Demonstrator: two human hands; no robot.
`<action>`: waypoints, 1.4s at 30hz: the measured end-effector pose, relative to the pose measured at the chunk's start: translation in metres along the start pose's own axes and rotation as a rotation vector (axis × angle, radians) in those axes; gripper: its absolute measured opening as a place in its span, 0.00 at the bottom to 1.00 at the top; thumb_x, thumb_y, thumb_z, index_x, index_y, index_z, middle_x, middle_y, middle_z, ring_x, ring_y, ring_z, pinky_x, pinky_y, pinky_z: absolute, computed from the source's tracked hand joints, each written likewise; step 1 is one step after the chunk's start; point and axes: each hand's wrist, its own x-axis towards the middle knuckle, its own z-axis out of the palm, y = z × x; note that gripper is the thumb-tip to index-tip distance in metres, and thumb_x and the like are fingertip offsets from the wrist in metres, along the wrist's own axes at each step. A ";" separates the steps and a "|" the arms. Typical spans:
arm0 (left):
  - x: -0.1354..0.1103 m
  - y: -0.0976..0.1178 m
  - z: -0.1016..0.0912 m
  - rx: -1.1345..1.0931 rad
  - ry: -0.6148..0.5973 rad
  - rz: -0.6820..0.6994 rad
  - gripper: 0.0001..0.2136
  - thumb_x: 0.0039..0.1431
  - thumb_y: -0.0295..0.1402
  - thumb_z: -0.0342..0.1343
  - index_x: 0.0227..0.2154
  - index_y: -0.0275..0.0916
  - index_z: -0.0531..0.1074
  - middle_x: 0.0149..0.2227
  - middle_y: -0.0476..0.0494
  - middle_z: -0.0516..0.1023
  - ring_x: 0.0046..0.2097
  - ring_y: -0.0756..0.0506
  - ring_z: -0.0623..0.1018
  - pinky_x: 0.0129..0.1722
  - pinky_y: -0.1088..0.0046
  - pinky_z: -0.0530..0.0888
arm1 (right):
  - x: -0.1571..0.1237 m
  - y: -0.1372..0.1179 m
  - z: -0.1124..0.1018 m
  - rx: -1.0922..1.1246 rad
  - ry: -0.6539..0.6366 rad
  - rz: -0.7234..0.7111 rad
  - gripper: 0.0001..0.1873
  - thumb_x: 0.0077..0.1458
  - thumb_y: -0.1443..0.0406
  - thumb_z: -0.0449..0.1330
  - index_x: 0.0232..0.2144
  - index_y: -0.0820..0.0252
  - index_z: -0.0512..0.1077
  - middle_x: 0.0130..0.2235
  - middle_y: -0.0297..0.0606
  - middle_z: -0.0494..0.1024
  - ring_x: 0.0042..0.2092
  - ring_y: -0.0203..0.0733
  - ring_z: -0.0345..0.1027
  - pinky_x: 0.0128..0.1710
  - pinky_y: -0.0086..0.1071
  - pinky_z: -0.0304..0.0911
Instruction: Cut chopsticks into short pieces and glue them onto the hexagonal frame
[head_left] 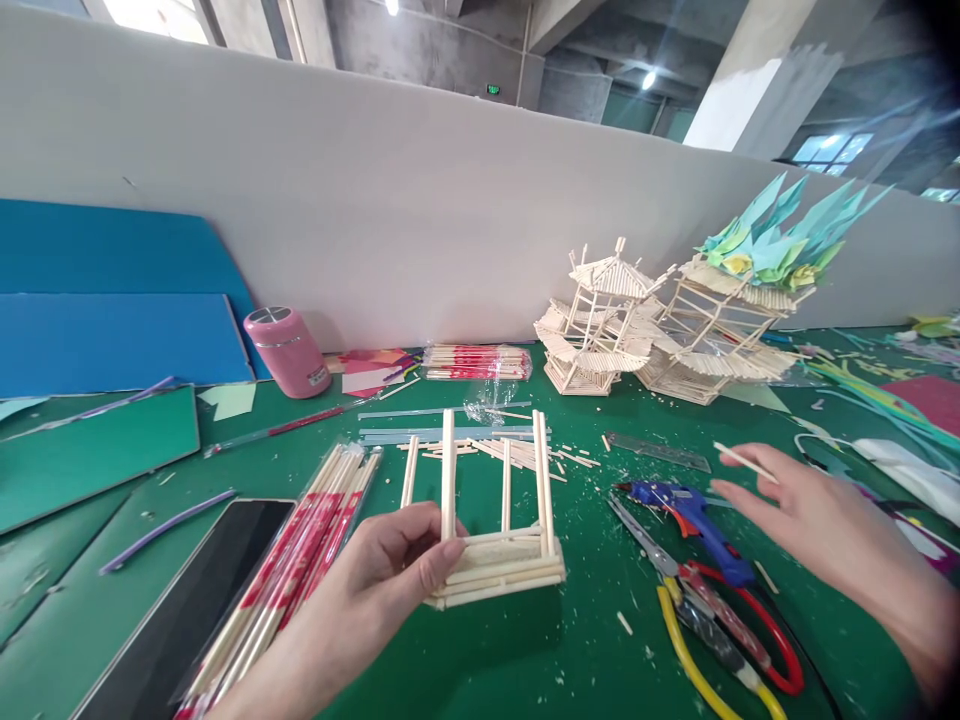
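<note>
My left hand point(390, 570) grips the left side of a small frame of wooden sticks point(495, 530), which has a stacked square base and several upright posts and rests on the green table point(525, 660). My right hand point(817, 520) hovers to the right with a short thin wooden stick point(744, 462) held between its fingers, the other fingers stretched out. Just below that hand lie a blue glue gun point(694, 515), scissors with red handles point(742, 625) and pliers with yellow handles point(694, 670).
A wrapped bundle of chopsticks point(292, 570) and a dark phone or tablet point(191, 600) lie at the left. Loose sticks point(517, 452), a pink cylinder point(286, 350), another stick pack point(477, 362), two stick pavilions point(600, 325) and blue boards point(112, 300) sit further back by the white wall.
</note>
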 end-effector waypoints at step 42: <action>0.004 0.012 0.002 -0.136 0.050 -0.021 0.14 0.53 0.44 0.54 0.23 0.36 0.68 0.20 0.54 0.62 0.24 0.52 0.59 0.23 0.77 0.55 | -0.022 -0.176 0.061 0.430 -0.115 -0.644 0.08 0.56 0.69 0.54 0.32 0.58 0.74 0.31 0.37 0.69 0.36 0.41 0.58 0.36 0.38 0.55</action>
